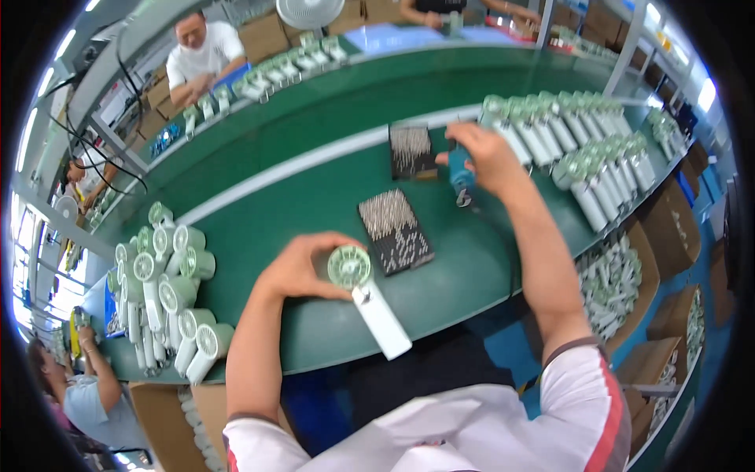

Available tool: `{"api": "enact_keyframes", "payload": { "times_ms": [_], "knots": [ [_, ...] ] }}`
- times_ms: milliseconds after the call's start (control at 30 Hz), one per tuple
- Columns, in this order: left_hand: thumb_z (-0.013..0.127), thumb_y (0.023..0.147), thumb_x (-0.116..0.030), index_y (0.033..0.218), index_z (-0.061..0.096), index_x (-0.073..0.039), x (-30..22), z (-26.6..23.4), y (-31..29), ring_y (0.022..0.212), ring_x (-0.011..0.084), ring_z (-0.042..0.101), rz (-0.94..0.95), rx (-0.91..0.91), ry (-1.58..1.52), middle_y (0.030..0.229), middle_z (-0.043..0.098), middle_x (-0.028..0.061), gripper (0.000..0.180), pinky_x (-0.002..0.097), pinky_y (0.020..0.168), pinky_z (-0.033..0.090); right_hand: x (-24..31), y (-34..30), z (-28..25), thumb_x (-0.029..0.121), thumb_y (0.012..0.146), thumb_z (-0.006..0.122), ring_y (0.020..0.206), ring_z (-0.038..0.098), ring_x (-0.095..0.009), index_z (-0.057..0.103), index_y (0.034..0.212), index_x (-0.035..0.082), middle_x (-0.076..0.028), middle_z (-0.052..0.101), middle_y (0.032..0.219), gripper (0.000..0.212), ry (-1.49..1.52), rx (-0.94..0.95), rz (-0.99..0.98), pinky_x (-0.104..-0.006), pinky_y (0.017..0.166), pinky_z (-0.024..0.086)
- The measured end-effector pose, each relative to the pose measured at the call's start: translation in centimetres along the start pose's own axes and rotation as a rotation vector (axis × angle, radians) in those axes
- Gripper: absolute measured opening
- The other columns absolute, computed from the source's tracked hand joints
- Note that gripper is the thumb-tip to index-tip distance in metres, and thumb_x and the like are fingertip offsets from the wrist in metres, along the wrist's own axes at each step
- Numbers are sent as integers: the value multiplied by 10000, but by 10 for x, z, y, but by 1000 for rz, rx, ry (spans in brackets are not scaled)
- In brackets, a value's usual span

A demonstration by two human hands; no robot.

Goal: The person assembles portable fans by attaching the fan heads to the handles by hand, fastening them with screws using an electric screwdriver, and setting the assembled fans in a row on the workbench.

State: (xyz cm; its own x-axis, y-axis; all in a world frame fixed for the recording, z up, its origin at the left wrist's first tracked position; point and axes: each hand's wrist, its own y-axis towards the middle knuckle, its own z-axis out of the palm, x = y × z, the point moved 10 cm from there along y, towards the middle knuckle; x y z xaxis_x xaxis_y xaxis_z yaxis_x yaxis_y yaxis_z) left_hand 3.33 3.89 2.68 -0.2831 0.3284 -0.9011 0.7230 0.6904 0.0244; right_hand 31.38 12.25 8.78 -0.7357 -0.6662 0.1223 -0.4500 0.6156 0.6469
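My left hand (303, 267) is closed around the head of a handheld fan (382, 321) with a pale green round head and a white handle. The handle points toward me, over the table's near edge. Farther off to the right, my right hand (489, 157) grips a blue electric screwdriver (461, 175); its working tip is hard to make out. Between the hands lies a black screw tray (405, 248) with rows of small metal screws. A second black screw tray (411, 149) sits just beyond it, close to the screwdriver.
Several fans (165, 287) are piled on the left of the green table (267, 212). Rows of green-and-white fan parts (562, 130) stand at the right. Cardboard boxes (657, 267) of parts are below the right edge. Across the bench a person (206, 55) works beside more fans.
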Motion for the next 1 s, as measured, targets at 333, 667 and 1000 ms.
{"api": "enact_keyframes", "payload": {
  "times_ms": [333,667,1000],
  "knots": [
    [975,598,-67,1297,669,37,9,-8,14,1199,249,661,23,-32,-72,1275,692,154,770,388,1083,497,-41,-6,63,287,1030,656,1118,691,-352,652,1229,88,-171,683,1280,281,-73,149,-82,-492,986,540],
    [950,599,-140,1359,603,85,9,-21,4,1199,302,678,99,-115,-434,1282,688,255,866,426,1071,516,-49,-12,54,-109,879,539,1276,588,-375,581,1433,119,-140,560,1479,600,-76,167,99,-412,1068,499],
    [866,652,-279,1399,541,109,-2,-43,-10,1154,415,687,325,-195,-1000,1283,651,323,902,510,1022,554,10,6,-10,-69,967,538,1216,615,-400,601,1402,66,-188,621,1363,460,1,-50,91,-414,1012,509]
  ]
}}
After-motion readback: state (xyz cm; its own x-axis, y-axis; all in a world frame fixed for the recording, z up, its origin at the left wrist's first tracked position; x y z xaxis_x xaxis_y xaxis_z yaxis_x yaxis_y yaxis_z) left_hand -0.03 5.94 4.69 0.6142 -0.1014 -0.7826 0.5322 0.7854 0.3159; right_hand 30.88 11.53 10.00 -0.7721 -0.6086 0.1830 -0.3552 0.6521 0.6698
